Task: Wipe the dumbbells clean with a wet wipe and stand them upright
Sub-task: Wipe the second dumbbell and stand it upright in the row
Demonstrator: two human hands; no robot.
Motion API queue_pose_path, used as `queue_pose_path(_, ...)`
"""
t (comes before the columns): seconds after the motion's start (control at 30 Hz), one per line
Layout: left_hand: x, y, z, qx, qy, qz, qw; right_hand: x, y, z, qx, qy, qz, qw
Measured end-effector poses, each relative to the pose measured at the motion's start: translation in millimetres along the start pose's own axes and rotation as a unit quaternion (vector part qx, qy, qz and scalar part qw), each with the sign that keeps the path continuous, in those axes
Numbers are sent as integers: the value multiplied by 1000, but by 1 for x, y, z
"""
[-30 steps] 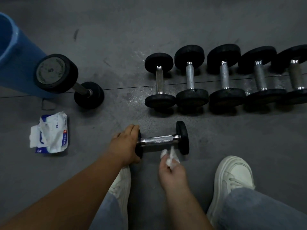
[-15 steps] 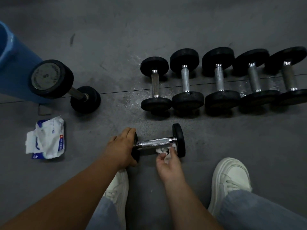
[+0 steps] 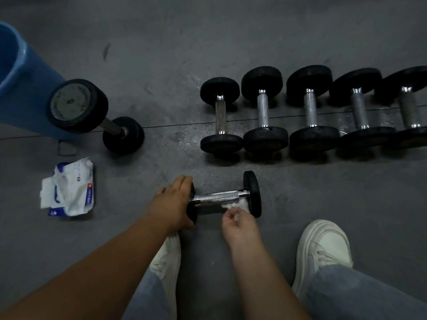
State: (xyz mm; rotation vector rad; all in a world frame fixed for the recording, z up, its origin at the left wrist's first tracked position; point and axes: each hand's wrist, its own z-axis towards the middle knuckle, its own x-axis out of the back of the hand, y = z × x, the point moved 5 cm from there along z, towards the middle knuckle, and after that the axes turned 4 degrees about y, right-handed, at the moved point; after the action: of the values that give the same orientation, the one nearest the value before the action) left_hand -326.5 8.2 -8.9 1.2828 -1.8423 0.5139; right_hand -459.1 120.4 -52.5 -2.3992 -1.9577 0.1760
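We judge the task to be early in its course. One upright dumbbell [image 3: 78, 105] stands on its end beside the blue bin [image 3: 13, 65] at the left, so we take it as finished. A row of five dumbbells [image 3: 263, 112] lies flat on the floor [image 3: 161, 54] further out, and as far as we can tell they are untouched. The one in hand is the small dumbbell [image 3: 225, 197], which lies crosswise on the floor just in front of the white shoes [image 3: 323, 248]. The left hand [image 3: 172, 202] grips its left head with the fingers curled over the top to steady it. The right hand [image 3: 238, 221] pinches a bunched wet wipe [image 3: 240, 205] between its curled fingers and presses it against the near side of the handle, where the handle meets the right head. We reckon that wiping of this dumbbell is only partly done: the left head under the hand and the outer faces look still to be wiped, then it has to be stood up, and the five behind wait after it. The pack of wipes [image 3: 71, 188] lies open on the floor at the left, well apart from the work. Against the earliest frame, the wipe has come up from just below the handle, where it touched nothing, onto the metal. Since half a second ago it has slid right towards the head. The left hand keeps its grip and the dumbbell has not turned.
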Motion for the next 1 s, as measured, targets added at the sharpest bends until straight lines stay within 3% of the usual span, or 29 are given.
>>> queue_pose_path(0.07,0,0,1,-2,-4,-1,1000,16,6,-10,60,-29,-130,989)
queue_pose_path(0.1,0,0,1,-3,-3,-1,1000,14,8,-20,118,-53,-204,970)
queue_pose_path(0.13,0,0,1,-4,-1,-2,1000,8,5,-32,231,-75,-272,931)
queue_pose_path(0.17,0,0,1,-6,1,-2,1000,-3,2,-45,329,-96,-341,876)
queue_pose_path(0.23,0,0,-1,-8,1,-3,1000,-31,0,-68,469,-149,-488,721)
queue_pose_path(0.27,-1,0,-1,-7,1,-5,1000,-39,0,-72,519,-166,-535,646)
queue_pose_path(0.33,0,0,0,-7,3,-6,1000,-39,-1,-67,578,-180,-595,529)
queue_pose_path(0.4,0,0,1,-7,6,-5,1000,-20,1,-46,571,-120,-674,454)
queue_pose_path(0.47,-1,-1,2,-6,2,-2,1000,3,14,-31,561,-79,-720,401)
queue_pose_path(0.63,0,-1,0,0,-6,-2,1000,-10,17,-22,505,-52,-767,392)
queue_pose_path(0.73,1,0,-1,-2,-4,2,1000,-37,-1,-25,481,-20,-799,359)
queue_pose_path(0.83,3,3,-4,0,-6,-2,1000,-26,-2,-34,473,-41,-815,331)
queue_pose_path(0.93,4,4,-6,0,0,-5,1000,-24,0,-34,458,-46,-817,346)
queue_pose_path(1.0,4,5,-6,1,0,-6,1000,-36,-6,-31,444,-14,-807,389)
